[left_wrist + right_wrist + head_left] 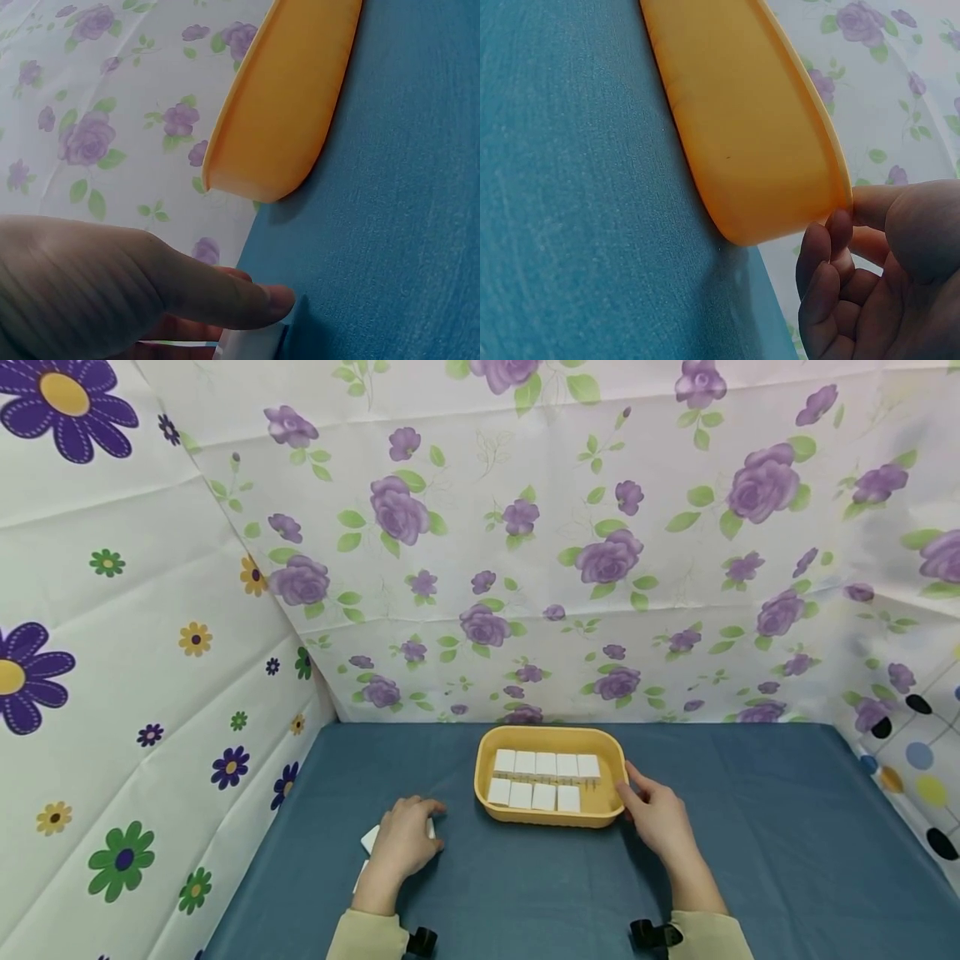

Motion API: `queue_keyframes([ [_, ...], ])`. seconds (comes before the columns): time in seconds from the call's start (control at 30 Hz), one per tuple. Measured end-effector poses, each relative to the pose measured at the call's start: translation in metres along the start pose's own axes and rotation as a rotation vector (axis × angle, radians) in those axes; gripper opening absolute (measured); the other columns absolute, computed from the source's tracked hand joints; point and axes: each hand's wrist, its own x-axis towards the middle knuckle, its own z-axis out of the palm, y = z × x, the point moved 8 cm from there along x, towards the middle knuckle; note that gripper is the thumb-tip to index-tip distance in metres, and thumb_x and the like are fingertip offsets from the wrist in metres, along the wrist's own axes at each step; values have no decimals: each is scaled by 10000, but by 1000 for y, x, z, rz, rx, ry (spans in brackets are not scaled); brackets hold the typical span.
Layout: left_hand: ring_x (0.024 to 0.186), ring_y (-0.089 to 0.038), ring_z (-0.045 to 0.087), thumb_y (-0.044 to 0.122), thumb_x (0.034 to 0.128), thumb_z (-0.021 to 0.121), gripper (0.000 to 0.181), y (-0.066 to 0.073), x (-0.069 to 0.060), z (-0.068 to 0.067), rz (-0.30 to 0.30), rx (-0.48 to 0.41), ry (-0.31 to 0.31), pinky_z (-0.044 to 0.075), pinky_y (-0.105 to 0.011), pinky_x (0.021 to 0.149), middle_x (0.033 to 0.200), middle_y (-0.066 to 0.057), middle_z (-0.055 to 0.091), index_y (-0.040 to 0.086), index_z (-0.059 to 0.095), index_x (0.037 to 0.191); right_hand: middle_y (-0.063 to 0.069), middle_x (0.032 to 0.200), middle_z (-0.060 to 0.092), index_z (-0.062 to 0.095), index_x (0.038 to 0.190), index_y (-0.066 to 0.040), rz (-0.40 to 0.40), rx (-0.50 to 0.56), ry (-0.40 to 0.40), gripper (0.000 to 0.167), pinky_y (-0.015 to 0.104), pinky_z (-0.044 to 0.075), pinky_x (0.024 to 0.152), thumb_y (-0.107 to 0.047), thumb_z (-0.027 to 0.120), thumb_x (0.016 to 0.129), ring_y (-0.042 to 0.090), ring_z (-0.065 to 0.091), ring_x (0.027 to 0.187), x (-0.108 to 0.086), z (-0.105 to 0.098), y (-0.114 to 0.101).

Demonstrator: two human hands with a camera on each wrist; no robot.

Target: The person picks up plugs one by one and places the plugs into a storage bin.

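Note:
A yellow plastic tray (540, 817) sits at the back middle of the table and holds several white rectangular tiles (546, 765) in two rows. At its right end my right hand (660, 817) pinches the rim between thumb and fingers, with the other fingers curled below, as the right wrist view shows. To the left and nearer, my left hand (405, 839) is low over the table. Its thumb and fingers grip a white tile (251, 343), which the hand partly hides. Beside that hand lies another white tile (370, 837), with a further white piece (360, 875) half hidden by the wrist.
A blue cloth (525, 893) covers the table. Behind it hangs a white sheet with purple flowers (480, 677), and a flowered sheet (172, 693) borders the left. A dotted sheet (918, 756) stands along the right side.

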Motion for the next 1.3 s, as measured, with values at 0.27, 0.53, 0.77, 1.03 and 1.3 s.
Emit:
queue_keyframes([
  [0.27,1079,-409,650,26,759,938,382,2,-1,2,15,38,21,504,-623,938,1098,-131,711,82,820,1118,109,827,645,379,1685,-195,5,-6,-1,641,364,441,589,-425,571,1118,249,550,662,-1,1,1],
  [0.53,1082,-401,646,-15,762,909,353,1,-1,3,9,35,26,497,-613,948,1072,-119,709,73,833,1095,93,811,640,388,1681,-183,2,-3,-1,643,359,435,586,-427,575,1116,247,545,658,-1,1,0],
  [0.77,1065,-404,647,-27,765,910,402,-1,-1,-1,2,25,1,506,-614,936,1092,-134,710,82,819,1140,72,803,636,393,1678,-181,-10,-8,4,638,363,439,587,-420,576,1116,250,548,658,1,-1,0],
  [1.03,1080,-400,652,-58,803,874,365,-5,-1,-1,-22,22,-30,524,-585,946,1105,-138,702,68,818,1141,74,809,640,388,1680,-184,-10,-12,-1,638,364,439,588,-422,574,1118,252,549,660,0,-2,0],
  [1.3,1095,-390,651,-199,774,772,478,-6,-2,0,-35,22,-50,535,-563,963,1134,-143,695,60,809,1174,73,804,640,389,1680,-188,-1,-8,2,641,364,437,585,-428,577,1116,249,548,658,-1,0,-1],
])
